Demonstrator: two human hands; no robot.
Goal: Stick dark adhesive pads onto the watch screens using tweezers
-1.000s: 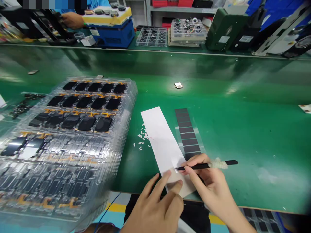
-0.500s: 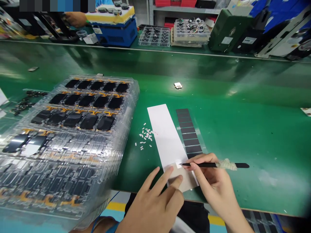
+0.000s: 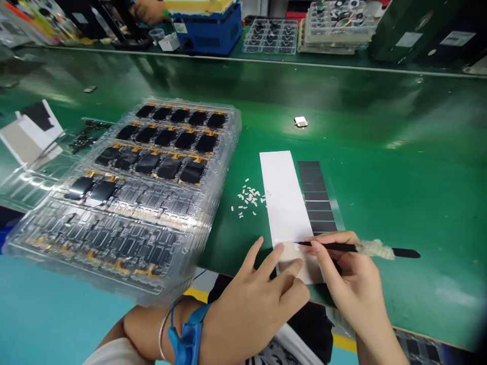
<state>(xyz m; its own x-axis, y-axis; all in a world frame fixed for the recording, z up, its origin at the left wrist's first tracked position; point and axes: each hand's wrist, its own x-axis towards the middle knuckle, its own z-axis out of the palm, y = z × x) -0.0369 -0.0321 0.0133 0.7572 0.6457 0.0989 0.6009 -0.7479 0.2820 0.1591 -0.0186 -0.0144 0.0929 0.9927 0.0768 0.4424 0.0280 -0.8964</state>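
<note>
My right hand (image 3: pixel 355 271) pinches black tweezers (image 3: pixel 406 252) with a pale wrapping round the middle. Their tip meets the near end of a long white paper strip (image 3: pixel 285 192), at the edge of a beige patch (image 3: pixel 312 272) there. My left hand (image 3: pixel 258 296), wearing a blue wristband (image 3: pixel 192 329), lies with fingers spread, its fingertips pressing on the beige patch and the table beside it. Just right of the paper is a clear sheet carrying a column of dark rectangles (image 3: pixel 318 215), partly hidden by my right hand. Small white bits (image 3: pixel 250 197) are scattered left of the paper.
A tall stack of clear trays (image 3: pixel 224 167) with dark square screens stands on the left. A small shiny square part (image 3: pixel 301 121) lies farther back. On the rear ledge are a blue box (image 3: pixel 209 33), compartment trays (image 3: pixel 271 36) and another person's hand (image 3: pixel 150 11).
The camera view has swung left and down, so the table things appear farther right and higher. The small white square seen at the tweezer tip no longer stands out. Both hands keep their poses.
</note>
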